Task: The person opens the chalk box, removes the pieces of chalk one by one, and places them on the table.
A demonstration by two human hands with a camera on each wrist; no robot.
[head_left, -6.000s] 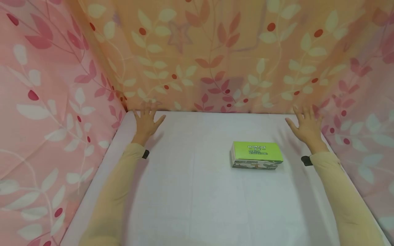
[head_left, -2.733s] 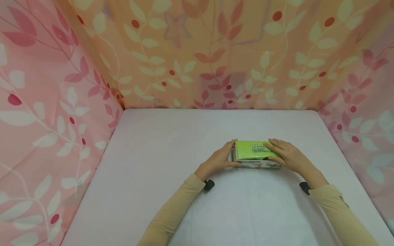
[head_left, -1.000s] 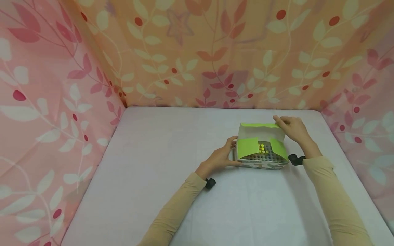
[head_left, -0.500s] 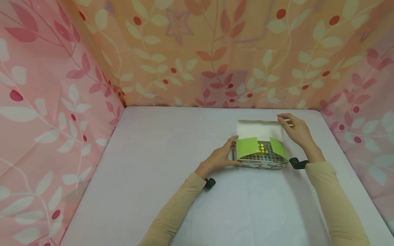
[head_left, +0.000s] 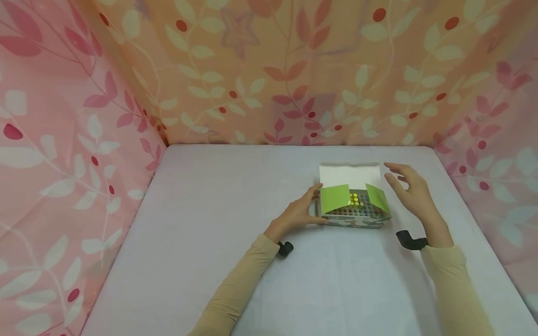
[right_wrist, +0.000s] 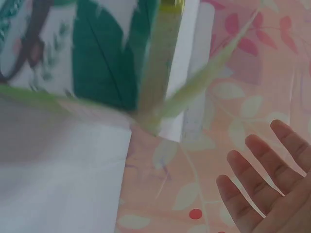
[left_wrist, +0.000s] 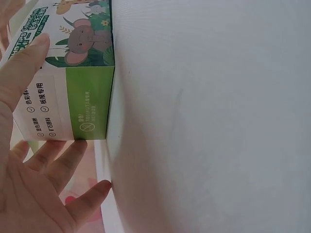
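Observation:
A green cardboard box (head_left: 355, 219) with animal pictures lies on the white table (head_left: 235, 224), right of centre. Its lid (head_left: 350, 175) is folded back, white inside up. Two green side flaps (head_left: 335, 198) stand half raised over a grey grid with a few yellow pegs (head_left: 355, 200). My left hand (head_left: 303, 211) holds the box's left end, thumb on the front face and fingers round the far side; the left wrist view shows the box (left_wrist: 73, 92) against that hand (left_wrist: 22, 194). My right hand (head_left: 409, 192) hovers just right of the box, fingers (right_wrist: 272, 165) spread, holding nothing.
Floral pink and orange cloth walls (head_left: 294, 70) close the table in at the back, left and right. Bare white tabletop lies to the left of the box and in front of it.
My right hand lifted the lid, let go of it and drew back to the box's right side. The lid now lies folded back. My left hand stays on the left end.

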